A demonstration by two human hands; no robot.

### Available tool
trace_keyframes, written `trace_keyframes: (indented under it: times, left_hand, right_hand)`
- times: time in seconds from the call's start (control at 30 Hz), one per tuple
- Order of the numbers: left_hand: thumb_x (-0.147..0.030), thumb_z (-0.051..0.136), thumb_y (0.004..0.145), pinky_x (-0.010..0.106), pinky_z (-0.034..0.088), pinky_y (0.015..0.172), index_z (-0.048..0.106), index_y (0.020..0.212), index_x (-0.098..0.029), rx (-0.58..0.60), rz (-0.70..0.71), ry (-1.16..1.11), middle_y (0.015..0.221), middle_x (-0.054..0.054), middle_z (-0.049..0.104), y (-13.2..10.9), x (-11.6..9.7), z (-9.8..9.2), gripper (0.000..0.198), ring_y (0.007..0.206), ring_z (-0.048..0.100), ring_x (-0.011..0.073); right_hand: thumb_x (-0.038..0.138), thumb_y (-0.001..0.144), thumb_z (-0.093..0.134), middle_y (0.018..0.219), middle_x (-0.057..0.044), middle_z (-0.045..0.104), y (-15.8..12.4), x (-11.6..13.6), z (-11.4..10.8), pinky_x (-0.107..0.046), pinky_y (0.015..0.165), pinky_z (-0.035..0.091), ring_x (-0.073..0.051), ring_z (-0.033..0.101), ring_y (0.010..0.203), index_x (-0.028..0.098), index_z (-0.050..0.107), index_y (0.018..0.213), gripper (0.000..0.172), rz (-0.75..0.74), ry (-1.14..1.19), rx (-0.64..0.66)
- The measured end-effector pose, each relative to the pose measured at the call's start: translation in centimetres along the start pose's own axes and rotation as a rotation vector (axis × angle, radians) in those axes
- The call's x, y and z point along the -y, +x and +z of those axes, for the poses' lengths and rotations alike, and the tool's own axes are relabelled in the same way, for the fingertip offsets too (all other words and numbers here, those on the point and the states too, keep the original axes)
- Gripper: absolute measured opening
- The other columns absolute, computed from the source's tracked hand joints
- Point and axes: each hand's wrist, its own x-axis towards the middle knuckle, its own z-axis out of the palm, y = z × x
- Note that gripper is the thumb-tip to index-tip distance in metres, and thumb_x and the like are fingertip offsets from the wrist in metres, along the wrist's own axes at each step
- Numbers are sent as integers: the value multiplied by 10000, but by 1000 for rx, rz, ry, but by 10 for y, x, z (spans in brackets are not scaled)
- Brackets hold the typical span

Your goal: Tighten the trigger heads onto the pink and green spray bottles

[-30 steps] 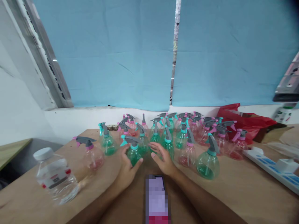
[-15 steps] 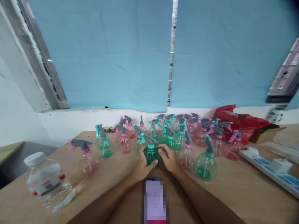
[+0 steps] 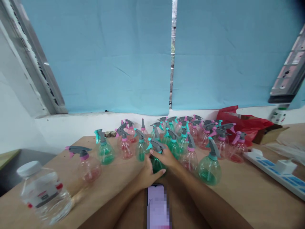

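Both hands (image 3: 147, 175) on green sprayer (image 3: 157, 164)

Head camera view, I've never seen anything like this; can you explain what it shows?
There's no machine here. A person wears one camera on their head, looking forward and down, so every picture comes from there. The bare hands are that person's own. The left hand holds a rounded green plastic spray bottle with a grey and turquoise top; the right hand is at its neck. On the brown table stand many other pink and green plastic spray bottles, plus a clear plastic water bottle with a white cap. A dark-edged flat phone and a long white power strip are there too.
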Motion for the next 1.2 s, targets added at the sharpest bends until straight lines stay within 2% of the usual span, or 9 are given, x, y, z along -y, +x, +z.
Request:
trace_keyframes:
  times: [0.13,0.3,0.5,0.57,0.67,0.87,0.93,1.1,1.2]
  left_hand:
    - [-384,706,858,554,243,1182,137,1485,-208,-42,23,28,1503,183,295,1,1,0,865,1445,256,349]
    - [-389,693,871,541,242,1187,130,1496,-218,-40,-9,9,1522,172,267,3,4,1,859,1452,248,334]
    - [-389,678,882,538,226,1196,181,1491,-227,-61,-27,-17,1526,162,293,6,5,0,802,1450,265,331]
    - [-375,685,875,545,229,1192,184,1491,-228,-63,-15,-20,1521,164,306,7,4,0,807,1449,264,335]
    - [-361,709,856,546,253,1181,168,1491,-217,-44,-12,-32,1501,171,330,7,3,0,846,1432,292,334]
    - [-361,785,781,538,254,1173,157,1489,-214,-38,19,-70,1517,176,306,8,6,-4,958,1419,301,336]
    - [-377,767,797,520,284,1156,227,1455,-209,-32,17,-103,1488,168,360,8,7,-9,868,1391,347,321]
    - [-422,560,942,405,417,1028,535,1175,-199,-35,-71,-205,1191,74,616,8,5,-24,323,1142,564,241]
    - [-439,496,948,312,468,866,610,961,-192,-135,-160,-182,979,31,660,9,6,-30,272,957,607,208]
  right_hand:
    - [360,835,660,864,-21,736,9,-5,3,-376,822,562,-197,698,813,229,707,970,195,31,114,88]
    - [343,839,632,922,-32,749,13,-12,1,-401,910,540,-214,697,919,236,710,1001,209,16,102,86]
    - [354,819,665,801,-9,719,19,-18,0,-375,863,547,-204,680,848,234,710,865,136,-2,66,38]
    - [362,823,675,819,-5,716,20,-15,-2,-379,889,536,-199,677,865,237,709,900,151,-22,90,65]
    - [378,837,674,970,-15,725,19,-2,-5,-397,953,508,-202,669,956,253,700,1030,232,-45,105,136]
    - [354,830,657,993,-17,732,18,14,-1,-375,868,552,-199,683,890,255,712,1034,233,26,149,161]
    - [297,818,637,963,-8,736,18,13,1,-363,865,548,-192,683,861,255,721,1019,222,40,150,130]
    - [238,767,608,869,10,724,19,9,2,-327,831,530,-171,671,790,232,733,944,217,72,184,114]
    - [232,738,617,740,24,693,19,8,1,-295,731,520,-155,637,677,223,727,925,218,83,232,120]
